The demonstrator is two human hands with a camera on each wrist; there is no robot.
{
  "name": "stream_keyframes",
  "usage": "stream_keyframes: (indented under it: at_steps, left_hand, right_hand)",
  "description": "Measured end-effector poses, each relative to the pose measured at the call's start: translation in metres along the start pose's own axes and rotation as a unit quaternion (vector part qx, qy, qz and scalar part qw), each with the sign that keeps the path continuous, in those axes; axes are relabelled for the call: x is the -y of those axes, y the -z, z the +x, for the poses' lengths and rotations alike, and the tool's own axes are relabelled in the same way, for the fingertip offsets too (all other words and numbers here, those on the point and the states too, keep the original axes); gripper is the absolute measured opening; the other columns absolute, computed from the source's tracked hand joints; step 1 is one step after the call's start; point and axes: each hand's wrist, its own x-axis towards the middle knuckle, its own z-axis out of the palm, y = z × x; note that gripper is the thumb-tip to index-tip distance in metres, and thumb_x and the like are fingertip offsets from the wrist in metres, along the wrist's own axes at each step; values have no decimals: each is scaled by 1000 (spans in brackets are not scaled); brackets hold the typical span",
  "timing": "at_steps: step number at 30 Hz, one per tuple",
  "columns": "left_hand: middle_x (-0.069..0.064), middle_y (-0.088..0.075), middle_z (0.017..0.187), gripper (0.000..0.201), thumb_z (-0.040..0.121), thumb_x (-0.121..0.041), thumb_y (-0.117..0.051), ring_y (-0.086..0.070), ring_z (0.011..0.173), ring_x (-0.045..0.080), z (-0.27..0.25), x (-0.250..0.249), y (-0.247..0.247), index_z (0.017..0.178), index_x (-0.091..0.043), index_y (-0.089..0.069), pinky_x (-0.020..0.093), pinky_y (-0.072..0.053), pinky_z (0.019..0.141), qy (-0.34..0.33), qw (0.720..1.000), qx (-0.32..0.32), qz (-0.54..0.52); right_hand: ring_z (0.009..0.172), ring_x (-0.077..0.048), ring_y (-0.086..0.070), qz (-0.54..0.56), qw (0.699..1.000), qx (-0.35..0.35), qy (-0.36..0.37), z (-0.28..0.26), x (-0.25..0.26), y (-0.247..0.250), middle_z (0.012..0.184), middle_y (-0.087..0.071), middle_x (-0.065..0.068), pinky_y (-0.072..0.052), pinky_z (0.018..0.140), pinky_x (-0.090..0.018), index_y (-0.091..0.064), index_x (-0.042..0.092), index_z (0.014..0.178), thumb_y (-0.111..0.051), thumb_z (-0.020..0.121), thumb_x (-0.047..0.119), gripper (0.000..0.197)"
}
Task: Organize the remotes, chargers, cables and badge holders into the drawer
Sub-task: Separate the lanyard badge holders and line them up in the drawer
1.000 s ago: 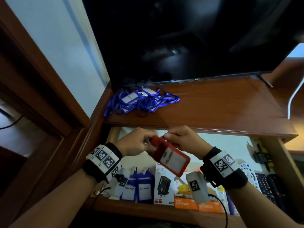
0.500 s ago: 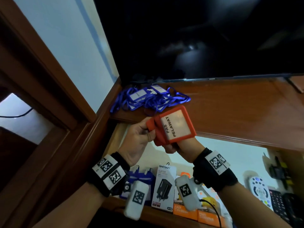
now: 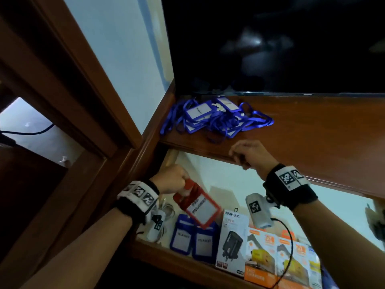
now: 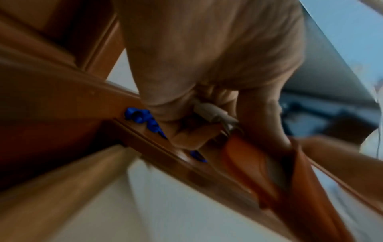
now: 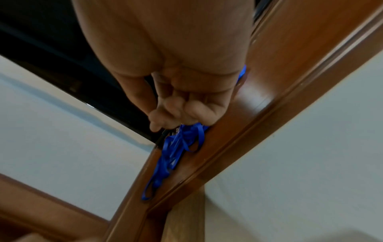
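Observation:
My left hand (image 3: 175,180) grips the top of a red badge holder (image 3: 199,208), which hangs tilted over the open drawer (image 3: 177,260), just above two blue badge holders (image 3: 181,236) standing at the drawer's front. In the left wrist view the fingers (image 4: 192,139) curl round the red badge holder's (image 4: 248,165) white clip. My right hand (image 3: 245,153) hovers empty at the shelf's front edge, fingers loosely curled, just short of a pile of blue badge holders with lanyards (image 3: 216,119). The right wrist view shows that hand (image 5: 172,114) right by the lanyards (image 5: 178,144).
A white charger box (image 3: 232,240) and orange charger boxes (image 3: 262,255) stand in the drawer right of the blue holders. White cable coils (image 3: 164,211) lie at its left end. A dark television (image 3: 270,49) stands on the wooden shelf (image 3: 312,132) behind the pile.
My right hand let go of the red badge holder and rose right to the shelf edge. My left hand carried the holder down into the drawer.

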Motion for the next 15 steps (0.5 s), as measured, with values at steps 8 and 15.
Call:
stream_keyframes:
  at_steps: [8,15]
  left_hand:
    - [9,-58,69,21,78,-12,-60,-63,78,30,34,10,-35,59,-9,-51,32,-50,65,-54,917,182,351]
    - [5,-47,68,27,81,-15,-58,-48,66,25,56,30,-57,60,-14,-40,31,-43,60,-153,885,198,394]
  right_hand:
    - [78,-19,-57,-203,965,-121,112,87,35,-42,83,-64,-8,-40,69,-26,-65,10,80,-58,86,10,8]
    - [126,-36,-32,-421,893,-127,91,154,41,-70,133,-44,-15,-30,101,-42,-50,13,128,-58,86,33,47]
